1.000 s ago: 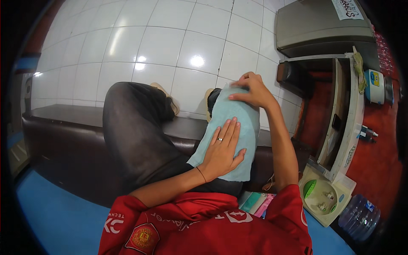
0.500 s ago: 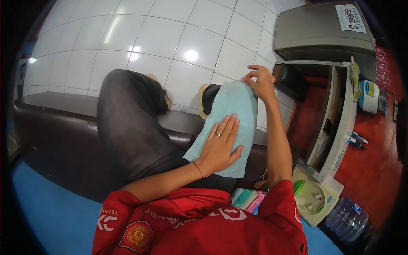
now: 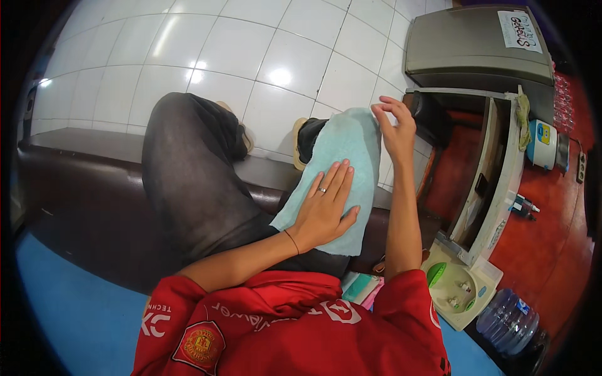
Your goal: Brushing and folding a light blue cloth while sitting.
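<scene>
A light teal cloth (image 3: 351,141) is spread over my right thigh and knee. My left hand (image 3: 325,203) lies flat on the cloth, its fingers stretched toward the knee, with a ring on one finger. At the cloth's far right edge my right hand (image 3: 396,125) is raised beside the knee. Its thumb and forefinger come together in a pinch while other fingers stay curved above. Whatever is between those fingertips is too small to make out. Dark trousers (image 3: 194,169) cover my bent legs.
I sit on a dark brown padded bench (image 3: 94,207) beside a blue surface (image 3: 69,294). Rightward stand an open wooden cabinet (image 3: 495,169), a grey fridge (image 3: 476,47), a cream basin-shaped dispenser part (image 3: 448,266) and a large water bottle (image 3: 506,319). White tiles (image 3: 269,56) lie ahead.
My right hand has moved a little to the right and lifted away from the cloth's far edge. My left hand stays flat on the cloth.
</scene>
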Demonstrator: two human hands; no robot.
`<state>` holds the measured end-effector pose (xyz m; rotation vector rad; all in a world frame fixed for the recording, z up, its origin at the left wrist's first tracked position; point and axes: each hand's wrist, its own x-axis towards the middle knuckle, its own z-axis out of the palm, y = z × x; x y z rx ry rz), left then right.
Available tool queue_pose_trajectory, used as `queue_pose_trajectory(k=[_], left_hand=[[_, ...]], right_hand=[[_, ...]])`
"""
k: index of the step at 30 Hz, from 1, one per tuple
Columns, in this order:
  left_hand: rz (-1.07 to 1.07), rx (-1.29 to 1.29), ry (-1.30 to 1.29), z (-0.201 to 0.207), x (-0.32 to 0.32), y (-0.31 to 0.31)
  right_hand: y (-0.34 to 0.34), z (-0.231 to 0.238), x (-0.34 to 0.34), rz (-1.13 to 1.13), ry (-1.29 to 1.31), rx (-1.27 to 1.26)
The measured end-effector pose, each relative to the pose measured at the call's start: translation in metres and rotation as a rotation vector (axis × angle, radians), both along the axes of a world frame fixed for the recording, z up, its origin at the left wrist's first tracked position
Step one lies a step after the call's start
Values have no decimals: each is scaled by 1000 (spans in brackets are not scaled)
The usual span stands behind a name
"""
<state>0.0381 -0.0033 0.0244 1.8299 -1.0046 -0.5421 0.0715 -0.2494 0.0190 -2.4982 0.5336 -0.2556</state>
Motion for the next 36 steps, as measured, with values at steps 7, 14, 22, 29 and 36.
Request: queue_pose_trajectory(k=[7, 14, 22, 29, 36], left_hand=[[-24, 16, -13, 0, -1, -1], [176, -154, 186, -10, 21, -9], [474, -309, 2, -73, 53, -48], [621, 30, 366, -44, 100, -23], [197, -259, -331, -35, 33, -37]], right_hand=[[22, 4, -29, 114, 98, 104], [41, 22, -43, -425, -244, 344], [113, 10, -81, -383, 28, 74], [111, 11, -86, -465, 5, 259], [109, 8, -83, -471, -43, 205]])
